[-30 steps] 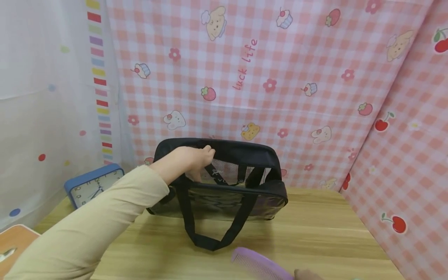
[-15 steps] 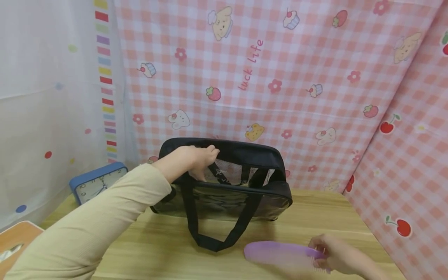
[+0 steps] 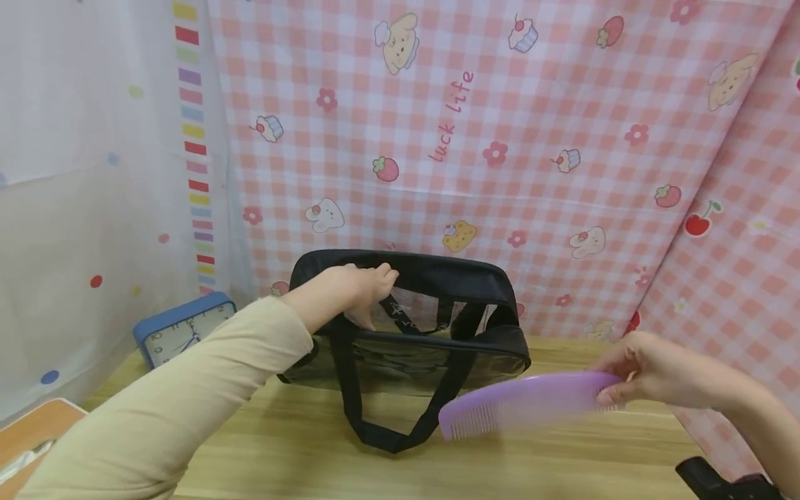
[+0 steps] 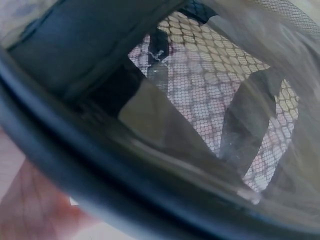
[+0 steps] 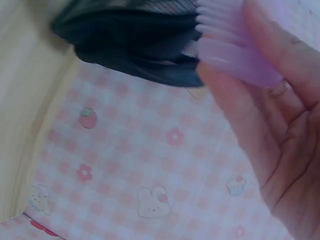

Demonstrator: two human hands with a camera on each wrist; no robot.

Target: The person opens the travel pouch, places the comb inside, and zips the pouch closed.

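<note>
A black bag with see-through panels stands unzipped on the wooden table, its front strap hanging down onto the wood. My left hand grips the bag's upper edge at the left of the opening, thumb toward the inside. In the left wrist view the bag's dark rim crosses in front of that hand, and mesh shows through the clear plastic. To the right, my right hand pinches one end of a purple comb, held above the table with its teeth downward near the bag's front right corner.
A blue square clock stands at the left, partly behind my sleeve. An orange board with a pale rim lies at the lower left. At the lower right is a black object. Checked cloth hangs close behind the bag.
My right hand has come up from the bottom edge with the comb, rising and moving right above the table. My left hand stays at the bag's edge. The view has shifted slightly.
</note>
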